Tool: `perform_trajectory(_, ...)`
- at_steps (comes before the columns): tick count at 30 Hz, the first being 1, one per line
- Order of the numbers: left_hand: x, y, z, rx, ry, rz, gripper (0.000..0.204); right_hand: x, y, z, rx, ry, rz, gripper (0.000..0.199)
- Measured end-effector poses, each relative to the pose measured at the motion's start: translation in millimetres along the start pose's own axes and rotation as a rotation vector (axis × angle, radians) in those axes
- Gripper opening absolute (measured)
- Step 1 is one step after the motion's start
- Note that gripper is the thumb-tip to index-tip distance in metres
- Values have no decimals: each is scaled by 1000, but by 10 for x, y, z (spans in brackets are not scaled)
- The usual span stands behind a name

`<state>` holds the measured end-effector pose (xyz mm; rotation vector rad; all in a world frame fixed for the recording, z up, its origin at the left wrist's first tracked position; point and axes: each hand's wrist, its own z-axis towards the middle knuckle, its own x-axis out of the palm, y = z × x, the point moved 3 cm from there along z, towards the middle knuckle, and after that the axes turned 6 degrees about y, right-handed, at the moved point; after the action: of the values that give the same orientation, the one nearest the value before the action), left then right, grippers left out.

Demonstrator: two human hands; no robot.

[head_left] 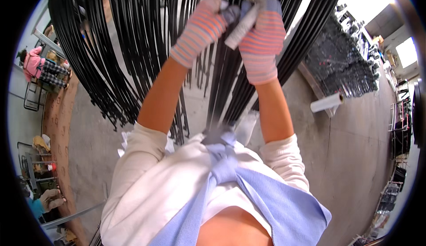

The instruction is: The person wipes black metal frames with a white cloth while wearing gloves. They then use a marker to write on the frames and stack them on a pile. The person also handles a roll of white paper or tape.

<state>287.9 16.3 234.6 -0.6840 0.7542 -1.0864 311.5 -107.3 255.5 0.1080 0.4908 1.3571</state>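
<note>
Both my arms reach forward to long black strips (pixel 133 37) that hang in dense bunches before me. My left hand (pixel 202 28), in an orange-and-grey striped glove with grey fingertips, is closed close to the strips. Motion blurs its fingertips, and I cannot make out what lies between them. Beside it, my right hand (pixel 264 37), gloved the same way, has its fingers wrapped round a small white roll (pixel 242 29). The roll slants down to the left from under the fingers. A narrow bunch of the black strips runs down between my forearms.
A large white roll of film (pixel 327 102) lies at the right, by a low stand stacked with black wrapped bundles (pixel 346 55). Racks with black goods (pixel 400 130) line the right wall. On the left, a person in pink (pixel 37 66) sits; another person's arm (pixel 49 200) shows lower down.
</note>
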Motion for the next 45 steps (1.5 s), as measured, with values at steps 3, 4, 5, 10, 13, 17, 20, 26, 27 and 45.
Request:
perform_trajectory(3, -12, 95, 39, 112, 33, -55, 14, 76, -46, -50, -71, -30, -22, 22)
perform_trajectory(4, -33, 126, 13, 175, -36, 44, 21, 70, -32, -97, -19, -5, -37, 23)
perform_trajectory(5, -29, 168, -21, 145, 2, -108, 30, 55, -28, -160, 32, 20, -52, 24)
perform_trajectory(10, 13, 328, -262, -287, -69, -433, 46, -82, -91, -566, -47, 14, -4, 31)
perform_trajectory(13, 17, 648, -359, -355, 3, -586, 47, -139, -201, -760, -92, 5, 19, 34)
perform_trajectory(17, 24, 924, -429, -377, 31, -780, 47, -126, -300, -786, -74, -17, 56, 31)
perform_trajectory(20, 105, 911, -464, -389, -10, -892, 45, -140, -331, -807, 74, 0, 139, 29)
perform_trajectory(26, 130, 752, -531, -354, 151, -919, 31, -160, -302, -1040, 185, 70, 295, 25)
perform_trajectory(27, 132, 761, -541, -368, 166, -894, 31, -157, -315, -1111, 287, 83, 369, 24)
perform_trajectory(45, 114, 1363, -1942, -433, 100, -531, 38, -450, 474, -1849, 405, -55, 518, 39)
